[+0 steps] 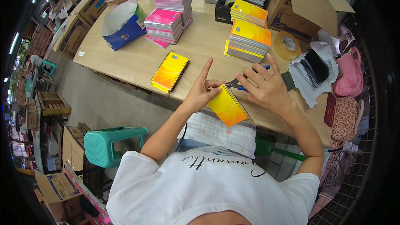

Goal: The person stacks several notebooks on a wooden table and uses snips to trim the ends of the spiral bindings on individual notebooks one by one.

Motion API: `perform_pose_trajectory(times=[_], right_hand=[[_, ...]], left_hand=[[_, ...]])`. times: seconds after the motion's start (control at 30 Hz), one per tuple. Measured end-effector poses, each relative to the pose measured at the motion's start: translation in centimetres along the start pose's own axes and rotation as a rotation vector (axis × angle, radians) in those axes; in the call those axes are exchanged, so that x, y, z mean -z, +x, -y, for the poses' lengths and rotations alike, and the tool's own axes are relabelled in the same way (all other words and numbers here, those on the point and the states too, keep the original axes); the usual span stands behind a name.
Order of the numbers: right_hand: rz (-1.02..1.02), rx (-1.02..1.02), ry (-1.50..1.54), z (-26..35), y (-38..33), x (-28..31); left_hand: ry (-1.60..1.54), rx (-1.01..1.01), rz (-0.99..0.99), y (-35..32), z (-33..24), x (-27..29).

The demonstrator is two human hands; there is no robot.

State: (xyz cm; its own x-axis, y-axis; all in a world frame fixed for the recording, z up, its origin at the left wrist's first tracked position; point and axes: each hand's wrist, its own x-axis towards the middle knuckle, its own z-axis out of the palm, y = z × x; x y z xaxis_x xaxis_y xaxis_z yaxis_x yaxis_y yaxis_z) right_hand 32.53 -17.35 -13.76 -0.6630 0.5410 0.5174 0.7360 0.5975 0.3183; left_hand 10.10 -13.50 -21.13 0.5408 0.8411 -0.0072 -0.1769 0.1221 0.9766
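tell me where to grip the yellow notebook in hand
Probably pinch the yellow notebook by its lower-left edge, coming from below and left: that edge is free, while the wire coil lines its right side, and the left hand and blue-handled pliers crowd its top.

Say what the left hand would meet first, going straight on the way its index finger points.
Probably the black tape dispenser, beside the rear yellow notebook stack, though the left hand might pass above it; depth is unclear.
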Motion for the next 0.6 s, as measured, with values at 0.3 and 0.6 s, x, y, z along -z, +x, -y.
perform_pose_trajectory(times=[0.3, 0.6], right_hand=[[0.519, -0.463, 0.644, 0.6, -0.6, -0.3], [0.023, -0.888, 0.647, 0.7, -6.9, -1.5]], left_hand=[[0.226, -0.010, -0.151, -0.4, 0.5, -0.8], [0.278, -0.373, -0.812, -3.1, -1.1, 11.5]])
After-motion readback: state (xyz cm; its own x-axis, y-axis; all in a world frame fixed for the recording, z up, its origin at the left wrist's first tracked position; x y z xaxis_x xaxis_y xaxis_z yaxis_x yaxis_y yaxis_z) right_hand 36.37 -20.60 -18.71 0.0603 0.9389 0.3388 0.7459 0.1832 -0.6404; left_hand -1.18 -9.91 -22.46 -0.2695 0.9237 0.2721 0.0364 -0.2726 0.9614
